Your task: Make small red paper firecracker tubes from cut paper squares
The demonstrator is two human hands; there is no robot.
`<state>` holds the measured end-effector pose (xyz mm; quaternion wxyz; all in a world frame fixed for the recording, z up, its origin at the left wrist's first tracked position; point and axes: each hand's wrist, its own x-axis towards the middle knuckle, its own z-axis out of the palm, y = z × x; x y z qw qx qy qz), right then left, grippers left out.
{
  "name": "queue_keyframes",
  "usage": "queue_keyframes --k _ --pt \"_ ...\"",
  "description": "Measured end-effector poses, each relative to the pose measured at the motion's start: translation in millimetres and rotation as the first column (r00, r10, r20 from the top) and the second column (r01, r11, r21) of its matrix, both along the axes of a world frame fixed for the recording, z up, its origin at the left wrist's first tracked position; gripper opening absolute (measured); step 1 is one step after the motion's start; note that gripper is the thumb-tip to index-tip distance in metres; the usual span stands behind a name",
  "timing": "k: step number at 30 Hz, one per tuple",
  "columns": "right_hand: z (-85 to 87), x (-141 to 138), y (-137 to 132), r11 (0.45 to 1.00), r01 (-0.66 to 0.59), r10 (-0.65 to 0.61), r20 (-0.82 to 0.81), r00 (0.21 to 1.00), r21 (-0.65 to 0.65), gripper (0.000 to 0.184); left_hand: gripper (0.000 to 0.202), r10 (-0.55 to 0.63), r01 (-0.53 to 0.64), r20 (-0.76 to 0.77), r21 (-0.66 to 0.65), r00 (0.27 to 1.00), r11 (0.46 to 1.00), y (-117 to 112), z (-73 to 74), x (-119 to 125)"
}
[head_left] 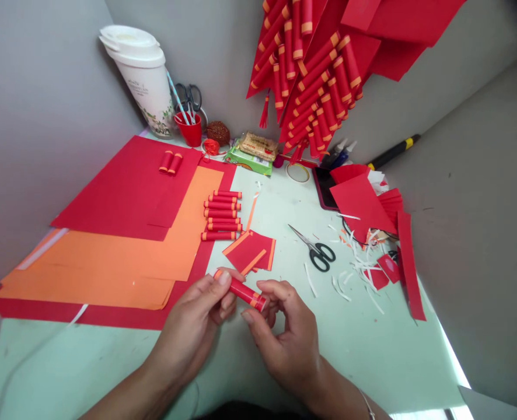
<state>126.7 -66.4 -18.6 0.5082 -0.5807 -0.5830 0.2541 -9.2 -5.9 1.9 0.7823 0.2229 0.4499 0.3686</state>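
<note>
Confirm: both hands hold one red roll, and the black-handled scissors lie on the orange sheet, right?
No. The head view shows the black-handled scissors on the green table, not the orange sheet. The left hand and right hand do hold the red roll.

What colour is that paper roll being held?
Paper roll: red with orange end bands; head view.

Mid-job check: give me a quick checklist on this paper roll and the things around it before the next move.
1. Red paper roll pinched at its ends by left hand and right hand: ok.
2. Orange bands at both ends of it: ok.
3. Roll's seam stuck down: cannot tell.
4. Finished rolls stacked in a row, apart from the hands: ok.
5. Scissors flat on the table, away from both hands: ok.
6. Cut red pieces lying just beyond the hands: ok.
</note>
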Motion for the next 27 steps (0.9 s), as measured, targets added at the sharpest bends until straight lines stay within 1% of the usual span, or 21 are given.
queue_keyframes --k 5,7,10,13,15,17,20,24,27 --pt "-1.3 0.5 0.1 1.0 -0.004 0.004 0.007 1.0 -0.017 0.018 0.029 -0.038 0.039 -0.021 0.041 0.999 0.998 -2.9 -4.2 -1.0" --pt "-0.7 1.0 0.2 0.999 0.001 -0.001 -0.014 1.0 -0.039 0.015 0.029 -0.041 0.043 -0.033 0.064 0.999 0.997 -4.8 -5.1 -1.4" --pt "0.8 2.9 0.2 0.994 0.002 -0.013 -0.106 0.994 -0.108 0.012 0.024 -0.049 0.054 -0.045 0.112 0.998 0.992 -6.4 -4.9 -2.7" --pt "2.3 5.7 0.7 0.975 -0.037 -0.016 -0.238 0.971 -0.218 0.008 0.018 -0.069 0.07 -0.014 0.168 0.998 0.983 -5.9 -3.5 -4.5" --pt "2.8 7.0 1.0 0.953 -0.082 -0.019 -0.327 0.945 -0.293 0.012 0.018 -0.071 0.072 -0.008 0.195 0.997 0.978 -5.0 -2.8 -5.6" --pt "2.7 7.7 1.3 0.933 -0.127 -0.017 -0.392 0.92 -0.338 0.017 0.015 -0.05 0.054 -0.021 0.221 0.999 0.974 -4.6 -3.2 -6.8" --pt "2.0 7.6 1.7 0.919 -0.173 0.009 -0.42 0.907 -0.354 0.02 0.013 -0.039 0.05 -0.048 0.254 0.998 0.966 -5.5 -6.6 -9.5" --pt "3.1 6.8 3.0 0.93 -0.172 0.033 -0.392 0.919 -0.326 0.017 0.014 -0.117 0.141 -0.107 0.253 0.987 0.957 -8.1 -12.4 -14.1" --pt "6.4 6.4 3.4 0.934 -0.184 0.061 -0.371 0.927 -0.306 0.013 0.014 -0.135 0.172 -0.149 0.268 0.98 0.948 -9.5 -13.8 -16.1"
